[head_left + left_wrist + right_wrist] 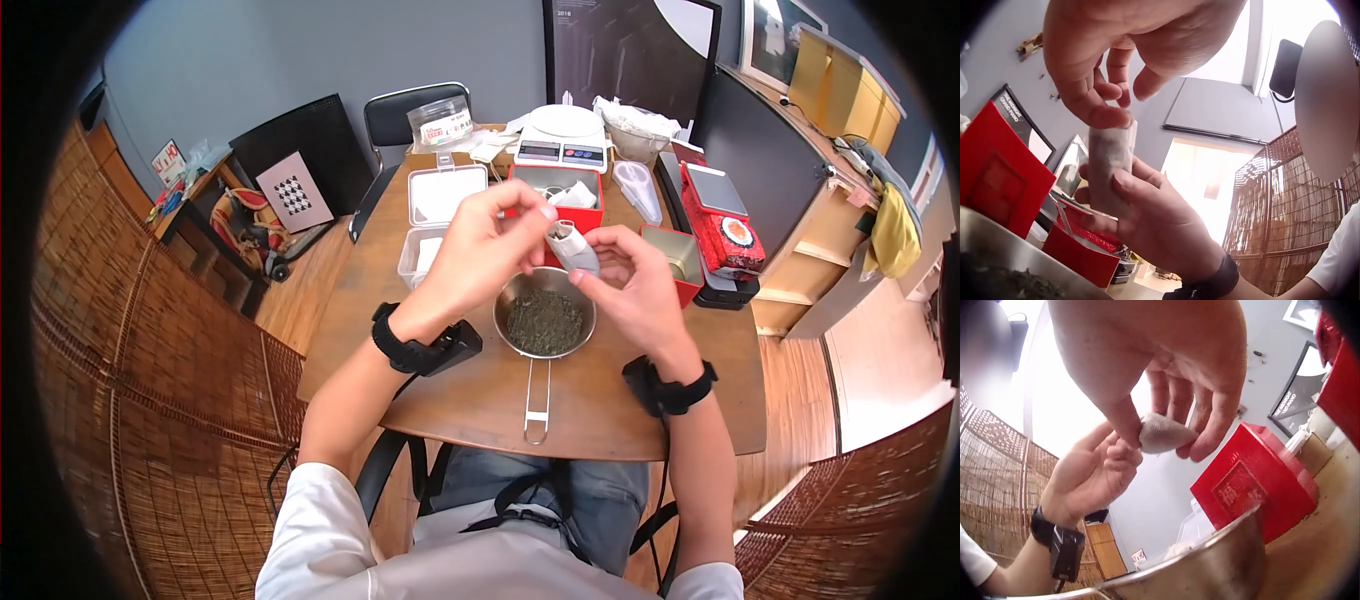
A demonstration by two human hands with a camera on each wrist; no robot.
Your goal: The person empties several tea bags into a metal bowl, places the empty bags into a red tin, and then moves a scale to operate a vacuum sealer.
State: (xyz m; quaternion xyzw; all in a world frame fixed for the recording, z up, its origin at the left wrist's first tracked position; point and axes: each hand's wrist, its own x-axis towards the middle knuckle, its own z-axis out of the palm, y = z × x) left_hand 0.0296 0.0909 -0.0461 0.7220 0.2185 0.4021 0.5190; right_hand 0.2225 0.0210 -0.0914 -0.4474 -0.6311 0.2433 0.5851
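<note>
Above the steel pan (503, 312), I hold a small white pouch (574, 252) upright at a slight tilt. My left hand (478, 248) is partly closed, thumb and forefinger pinching at the pouch's top edge. My right hand (640, 285) curls loosely, gripping its side between thumb and fingers. Dark green dried leaves (545, 322) lie in the pan, whose wire handle (538, 400) points toward me on the wooden table (440, 400). Beyond stands a red tin (588, 217) with white items inside; farther back sits a kitchen scale (562, 127).
</note>
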